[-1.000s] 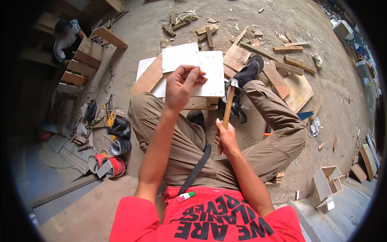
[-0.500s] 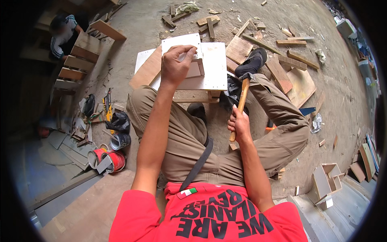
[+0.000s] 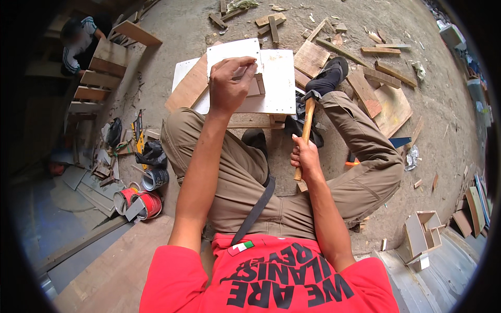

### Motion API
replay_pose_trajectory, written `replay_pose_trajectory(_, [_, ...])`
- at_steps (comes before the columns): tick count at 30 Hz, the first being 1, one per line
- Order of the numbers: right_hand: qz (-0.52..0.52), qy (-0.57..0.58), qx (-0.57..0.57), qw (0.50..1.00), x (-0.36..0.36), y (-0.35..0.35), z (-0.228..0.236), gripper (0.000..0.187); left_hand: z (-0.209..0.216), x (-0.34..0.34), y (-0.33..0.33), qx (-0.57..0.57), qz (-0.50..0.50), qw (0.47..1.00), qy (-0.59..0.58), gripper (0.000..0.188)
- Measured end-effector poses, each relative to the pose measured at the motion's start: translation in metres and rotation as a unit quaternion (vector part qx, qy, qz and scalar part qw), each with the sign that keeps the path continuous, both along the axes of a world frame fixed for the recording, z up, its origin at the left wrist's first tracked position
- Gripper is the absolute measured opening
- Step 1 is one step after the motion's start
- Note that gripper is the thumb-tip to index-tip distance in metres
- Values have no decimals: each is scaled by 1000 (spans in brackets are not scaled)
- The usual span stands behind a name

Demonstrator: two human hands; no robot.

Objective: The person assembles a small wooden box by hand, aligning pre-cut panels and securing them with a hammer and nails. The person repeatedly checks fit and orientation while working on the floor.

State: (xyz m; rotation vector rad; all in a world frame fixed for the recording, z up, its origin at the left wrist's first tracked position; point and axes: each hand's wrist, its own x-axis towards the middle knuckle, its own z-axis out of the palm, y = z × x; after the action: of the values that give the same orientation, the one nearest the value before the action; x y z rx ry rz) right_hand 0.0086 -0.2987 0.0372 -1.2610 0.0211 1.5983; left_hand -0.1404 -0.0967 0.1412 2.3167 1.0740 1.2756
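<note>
Scrap-strewn floor: I am monitoring the right grip clasping a hammer; misaimed blows could bruise the pinched left grip, contents unclear.

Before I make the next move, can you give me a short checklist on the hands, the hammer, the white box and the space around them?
1. Right hand closed around the hammer handle: ok.
2. White box resting on the white board: ok.
3. Small item pinched in the left hand: cannot tell, too small.
4. Hammer head apart from the right shoe: cannot tell; they look close from this angle.
5. Floor beside that shoe free of scrap wood: not ok.
6. Co-worker away from the hammer: ok, far left.
</note>
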Motion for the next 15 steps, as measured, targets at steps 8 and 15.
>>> replay_pose_trajectory(8, [-8, -20, -13, 1000, -1, 2, 5, 28, -4, 1, 0, -16, 1, 1000, -17, 14])
replay_pose_trajectory(15, [-4, -72, -8, 997, -4, 2, 13, 26, -7, -1, 1, -6, -6, 1000, -23, 11])
